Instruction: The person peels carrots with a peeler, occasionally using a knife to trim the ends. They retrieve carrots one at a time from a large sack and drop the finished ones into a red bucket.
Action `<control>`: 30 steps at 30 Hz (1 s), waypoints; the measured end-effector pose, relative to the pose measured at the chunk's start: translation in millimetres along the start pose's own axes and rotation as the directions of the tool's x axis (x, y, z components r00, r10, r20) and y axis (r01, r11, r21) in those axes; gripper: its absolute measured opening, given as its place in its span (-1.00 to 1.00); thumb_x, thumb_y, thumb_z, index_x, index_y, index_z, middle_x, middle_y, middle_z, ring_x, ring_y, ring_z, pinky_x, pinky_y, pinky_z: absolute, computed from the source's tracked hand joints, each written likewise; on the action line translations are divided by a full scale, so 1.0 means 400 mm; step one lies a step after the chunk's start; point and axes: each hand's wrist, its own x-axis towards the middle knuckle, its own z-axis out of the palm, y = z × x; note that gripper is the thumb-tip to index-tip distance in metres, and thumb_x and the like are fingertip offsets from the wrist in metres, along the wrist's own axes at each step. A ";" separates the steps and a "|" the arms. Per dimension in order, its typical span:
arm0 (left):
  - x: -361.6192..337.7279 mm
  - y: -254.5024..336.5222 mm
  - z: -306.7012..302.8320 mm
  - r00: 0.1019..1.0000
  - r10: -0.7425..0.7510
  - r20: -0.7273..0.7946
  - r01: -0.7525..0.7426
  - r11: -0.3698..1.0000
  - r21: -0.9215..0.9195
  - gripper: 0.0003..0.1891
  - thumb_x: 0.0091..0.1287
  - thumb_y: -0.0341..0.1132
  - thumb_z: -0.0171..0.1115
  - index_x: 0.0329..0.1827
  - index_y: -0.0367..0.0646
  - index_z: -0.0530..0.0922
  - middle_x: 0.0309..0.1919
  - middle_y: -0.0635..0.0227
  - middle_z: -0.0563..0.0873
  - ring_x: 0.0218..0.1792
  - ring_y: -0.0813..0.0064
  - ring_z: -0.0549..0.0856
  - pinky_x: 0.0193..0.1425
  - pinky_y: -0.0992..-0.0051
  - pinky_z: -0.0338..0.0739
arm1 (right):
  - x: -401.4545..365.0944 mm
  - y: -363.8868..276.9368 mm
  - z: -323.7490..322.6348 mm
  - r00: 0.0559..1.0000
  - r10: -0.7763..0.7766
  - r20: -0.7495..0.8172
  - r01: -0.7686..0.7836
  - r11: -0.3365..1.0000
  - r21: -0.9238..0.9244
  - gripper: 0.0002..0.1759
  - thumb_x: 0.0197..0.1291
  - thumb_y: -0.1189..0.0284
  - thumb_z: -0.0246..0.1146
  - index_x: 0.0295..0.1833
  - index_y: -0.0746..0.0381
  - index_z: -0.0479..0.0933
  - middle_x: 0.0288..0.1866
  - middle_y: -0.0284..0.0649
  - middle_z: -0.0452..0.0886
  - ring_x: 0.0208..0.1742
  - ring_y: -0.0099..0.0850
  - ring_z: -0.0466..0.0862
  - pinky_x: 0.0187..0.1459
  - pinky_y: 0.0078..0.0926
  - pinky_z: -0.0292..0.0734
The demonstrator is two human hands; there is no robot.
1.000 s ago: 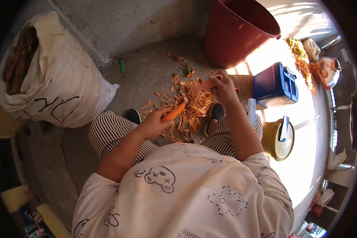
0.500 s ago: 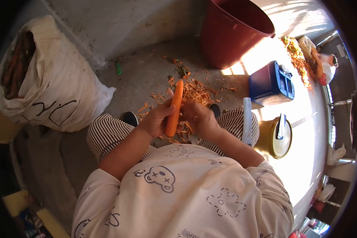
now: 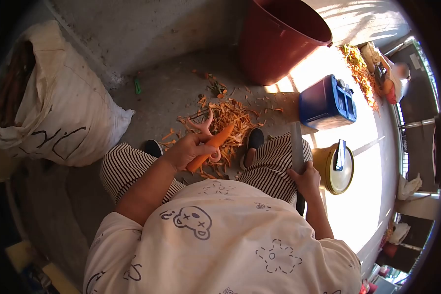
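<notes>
My left hand (image 3: 186, 152) is closed around an orange peeled carrot (image 3: 221, 138), which tilts up to the right. The same hand also holds a pink Y-shaped peeler (image 3: 204, 125), its forked head sticking out past the fingers. Over my right thigh, my right hand (image 3: 306, 180) grips a knife (image 3: 297, 147) with a broad grey blade pointing away from me. Part of its dark handle shows below the hand. On the floor between my feet lies a heap of carrot peelings (image 3: 235, 115).
A white sack (image 3: 78, 112) of carrots stands at left. Ahead is a tall dark red bucket (image 3: 279, 44). To the right are a blue jerrycan (image 3: 323, 105) and a yellowish bucket (image 3: 330, 171) with a phone (image 3: 340, 154) on its lid. Another person (image 3: 394, 81) sits by more peelings (image 3: 358, 68).
My right hand has left the carrot, moved right and taken hold of the knife on my thigh. The carrot has tilted to the right in my left hand, and the peeler now shows there.
</notes>
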 end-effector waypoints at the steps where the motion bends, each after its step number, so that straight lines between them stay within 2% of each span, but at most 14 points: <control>1: 0.002 0.005 -0.002 1.000 -0.009 0.029 0.009 1.000 0.007 -0.66 0.12 -0.24 0.20 -0.13 -0.29 0.45 -0.38 0.31 0.55 -0.35 0.56 0.53 -0.36 0.58 0.45 | 0.000 -0.003 0.006 0.999 -0.028 -0.027 0.027 0.999 -0.024 -0.46 -0.12 0.15 0.27 -0.18 0.36 0.32 -0.30 0.03 0.54 -0.23 -0.06 0.54 -0.20 -0.25 0.41; 4: 0.003 0.014 -0.002 0.997 -0.024 0.068 0.022 0.999 0.027 -0.64 0.12 -0.26 0.21 -0.11 -0.32 0.46 -0.37 0.32 0.55 -0.37 0.59 0.53 -0.30 0.59 0.43 | 0.010 -0.002 0.008 0.990 -0.100 -0.099 0.109 0.990 0.087 -0.51 -0.05 0.24 0.22 -0.13 0.39 0.31 -0.27 0.09 0.52 -0.25 0.00 0.53 -0.19 -0.25 0.41; 7: -0.004 0.025 0.008 0.999 -0.022 0.024 0.021 0.999 0.047 -0.63 0.12 -0.27 0.21 -0.09 -0.34 0.46 -0.38 0.33 0.56 -0.38 0.61 0.53 -0.24 0.60 0.41 | 0.054 0.003 -0.010 0.977 -0.214 -0.010 0.204 0.919 0.336 -0.54 0.04 0.34 0.16 -0.02 0.42 0.27 -0.24 0.03 0.52 -0.34 -0.13 0.57 -0.30 -0.35 0.47; 8: -0.007 0.030 0.011 0.999 -0.029 0.013 0.028 0.998 0.050 -0.63 0.12 -0.27 0.22 -0.10 -0.35 0.46 -0.38 0.33 0.56 -0.38 0.61 0.53 -0.22 0.60 0.40 | 0.068 -0.015 -0.017 0.971 -0.221 0.096 0.127 0.809 0.574 -0.59 0.06 0.37 0.14 -0.03 0.39 0.29 -0.28 -0.04 0.52 -0.33 -0.22 0.57 -0.34 -0.41 0.46; 10: -0.008 0.028 0.013 0.999 -0.043 0.020 0.042 0.997 0.071 -0.64 0.11 -0.27 0.23 -0.11 -0.35 0.47 -0.40 0.33 0.57 -0.38 0.61 0.53 -0.20 0.60 0.40 | 0.087 -0.080 -0.034 0.909 -0.302 0.286 -0.129 0.449 0.884 -0.69 0.09 0.44 0.11 -0.05 0.33 0.34 -0.36 -0.16 0.52 -0.32 -0.41 0.57 -0.42 -0.53 0.46; 12: -0.003 0.023 0.005 0.997 -0.059 0.051 0.053 0.992 0.112 -0.65 0.11 -0.28 0.23 -0.12 -0.35 0.48 -0.41 0.32 0.58 -0.36 0.59 0.54 -0.19 0.59 0.41 | 0.087 -0.171 -0.037 0.878 -0.419 0.231 0.001 0.484 0.875 -0.67 0.11 0.41 0.11 -0.03 0.35 0.33 -0.40 -0.28 0.47 -0.43 -0.55 0.52 -0.46 -0.64 0.43; 14: -0.002 0.017 -0.001 0.995 -0.054 0.080 0.047 0.995 0.093 -0.67 0.11 -0.29 0.22 -0.14 -0.35 0.49 -0.41 0.32 0.58 -0.36 0.59 0.54 -0.19 0.58 0.41 | 0.081 -0.261 -0.038 0.746 -0.610 0.270 0.136 0.535 0.834 -0.50 0.03 0.30 0.23 -0.04 0.46 0.34 -0.36 -0.19 0.50 -0.47 -0.53 0.52 -0.54 -0.64 0.43; 16: -0.001 0.018 -0.004 0.995 -0.045 0.093 0.036 0.995 0.093 -0.70 0.13 -0.33 0.20 -0.15 -0.35 0.48 -0.44 0.34 0.57 -0.39 0.60 0.54 -0.23 0.59 0.41 | 0.098 -0.315 -0.020 0.614 -0.698 0.369 0.190 0.584 0.789 -0.30 -0.15 0.10 0.35 -0.07 0.47 0.36 -0.41 -0.20 0.51 -0.48 -0.54 0.51 -0.54 -0.66 0.40; 19: -0.012 0.023 -0.013 0.995 -0.048 0.084 0.038 0.993 0.114 -0.77 0.15 -0.38 0.16 -0.18 -0.33 0.47 -0.49 0.37 0.54 -0.45 0.61 0.52 -0.30 0.60 0.41 | 0.106 -0.377 0.040 0.606 -0.772 0.190 0.223 0.394 0.891 -0.21 -0.36 -0.06 0.40 -0.21 0.43 0.38 -0.55 -0.31 0.44 -0.62 -0.60 0.45 -0.62 -0.71 0.34; 20: -0.015 0.026 -0.017 0.995 -0.058 0.087 0.047 0.992 0.121 -0.78 0.15 -0.39 0.16 -0.20 -0.33 0.47 -0.49 0.37 0.54 -0.46 0.61 0.52 -0.30 0.60 0.41 | 0.098 -0.393 0.033 0.607 -0.773 0.185 0.208 0.379 0.902 -0.22 -0.36 -0.10 0.37 -0.29 0.42 0.39 -0.57 -0.31 0.43 -0.67 -0.60 0.44 -0.67 -0.71 0.32; 23: -0.014 0.028 -0.029 0.992 -0.080 0.099 0.068 0.990 0.122 -0.79 0.14 -0.38 0.17 -0.23 -0.32 0.48 -0.48 0.37 0.55 -0.45 0.61 0.53 -0.29 0.60 0.42 | 0.113 -0.408 0.053 0.621 -0.741 0.257 0.186 0.458 0.869 -0.28 -0.31 -0.08 0.36 -0.32 0.39 0.39 -0.60 -0.30 0.43 -0.67 -0.62 0.44 -0.70 -0.73 0.29; 27: -0.009 0.011 -0.049 0.995 -0.077 0.062 0.067 0.988 0.139 -0.80 0.14 -0.36 0.17 -0.25 -0.31 0.48 -0.47 0.35 0.56 -0.44 0.59 0.55 -0.31 0.60 0.43 | 0.130 -0.423 0.073 0.595 -0.790 0.149 0.388 0.444 0.808 -0.35 -0.22 -0.04 0.32 -0.34 0.39 0.40 -0.62 -0.30 0.43 -0.67 -0.63 0.42 -0.68 -0.70 0.29; 29: -0.005 0.002 -0.061 0.994 -0.091 0.054 0.083 0.986 0.144 -0.77 0.13 -0.35 0.17 -0.21 -0.33 0.49 -0.45 0.34 0.58 -0.39 0.58 0.56 -0.23 0.57 0.43 | 0.143 -0.422 0.095 0.571 -0.820 0.021 0.546 0.399 0.736 -0.40 -0.15 0.00 0.30 -0.35 0.39 0.40 -0.65 -0.31 0.42 -0.68 -0.63 0.41 -0.67 -0.67 0.29; 30: -0.003 -0.001 -0.064 0.994 -0.098 0.049 0.090 0.985 0.148 -0.75 0.13 -0.34 0.17 -0.20 -0.33 0.50 -0.43 0.33 0.58 -0.37 0.58 0.56 -0.19 0.55 0.42 | 0.143 -0.423 0.102 0.572 -0.820 0.029 0.561 0.417 0.716 -0.41 -0.11 0.01 0.27 -0.35 0.40 0.41 -0.65 -0.31 0.41 -0.68 -0.62 0.41 -0.65 -0.65 0.29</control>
